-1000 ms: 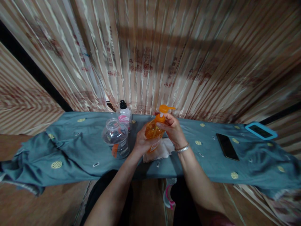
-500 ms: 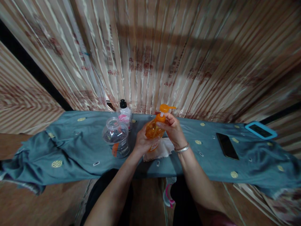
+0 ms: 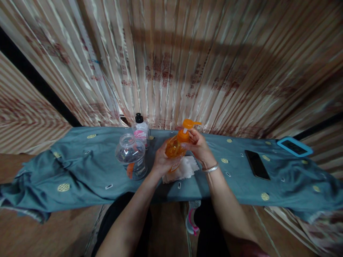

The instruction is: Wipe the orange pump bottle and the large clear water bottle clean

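While the left hand (image 3: 162, 161) wraps its fingers tight around the body of the orange pump bottle (image 3: 174, 147), the right hand (image 3: 197, 146) pinches the neck just under the orange pump head (image 3: 189, 124). Both hands are closed on the bottle, so it is lifted a little and tilted, with its top leaning to the right and away. It sits in the middle of the scene, over the blue cloth (image 3: 80, 167) that covers the long table. A silver bangle (image 3: 210, 169) goes around the right wrist. Just under the bottle lies a crumpled white tissue (image 3: 186, 167), near the hands. To the left of the hands stands a clear plastic jar (image 3: 131, 157) with no lid on it. Behind that jar, farther away, is a small white bottle (image 3: 141, 129) with a black cap and a pink label. Well off to the right, a black phone (image 3: 256, 164) lies flat on the cloth, and farther right is another flat thing with a bright blue edge (image 3: 294, 146). A striped shiny curtain (image 3: 187, 64) hangs behind the table.
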Tool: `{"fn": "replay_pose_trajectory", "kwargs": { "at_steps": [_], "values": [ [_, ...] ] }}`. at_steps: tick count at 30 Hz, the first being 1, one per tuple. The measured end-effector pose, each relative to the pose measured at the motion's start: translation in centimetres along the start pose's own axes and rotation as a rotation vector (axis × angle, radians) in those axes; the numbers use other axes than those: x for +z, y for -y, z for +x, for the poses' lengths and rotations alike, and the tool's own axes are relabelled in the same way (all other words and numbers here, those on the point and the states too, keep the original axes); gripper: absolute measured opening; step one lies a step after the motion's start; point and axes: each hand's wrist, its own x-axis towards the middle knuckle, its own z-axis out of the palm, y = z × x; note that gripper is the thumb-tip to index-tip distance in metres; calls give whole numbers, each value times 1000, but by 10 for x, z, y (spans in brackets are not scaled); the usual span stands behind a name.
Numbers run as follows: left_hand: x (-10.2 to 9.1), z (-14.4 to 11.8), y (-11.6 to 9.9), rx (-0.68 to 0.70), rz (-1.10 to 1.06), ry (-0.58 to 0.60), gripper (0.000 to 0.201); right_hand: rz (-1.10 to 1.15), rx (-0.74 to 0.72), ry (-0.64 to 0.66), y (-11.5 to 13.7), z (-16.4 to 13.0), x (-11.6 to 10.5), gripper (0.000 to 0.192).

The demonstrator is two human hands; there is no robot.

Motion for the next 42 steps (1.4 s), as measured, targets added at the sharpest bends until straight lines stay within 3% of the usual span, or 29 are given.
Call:
{"fn": "replay_pose_trajectory", "kwargs": {
  "at_steps": [3,5,10,16,22,26,32,42],
  "values": [
    [0,2,0,-11,-34,1,67,-1,49,42,3,-1,-25,81],
    [0,2,-1,-31,-48,0,68,-17,81,32,3,-3,-44,85],
    [1,2,-5,-47,-98,16,69,-73,110,-46,-7,-9,-81,66],
    [-3,1,-12,-22,-21,-3,62,-180,96,-101,-21,-9,-98,58],
    [-4,0,-16,3,119,-35,64,-532,173,-153,-47,-2,-115,35],
    [-1,0,-16,29,134,-13,67,-843,268,-139,-63,-3,-116,33],
    [3,1,-15,22,132,-4,67,-1114,390,16,-70,-10,-102,40],
    [-1,3,-11,17,122,2,67,-1217,502,121,-71,-10,-94,28]
  ]
}}
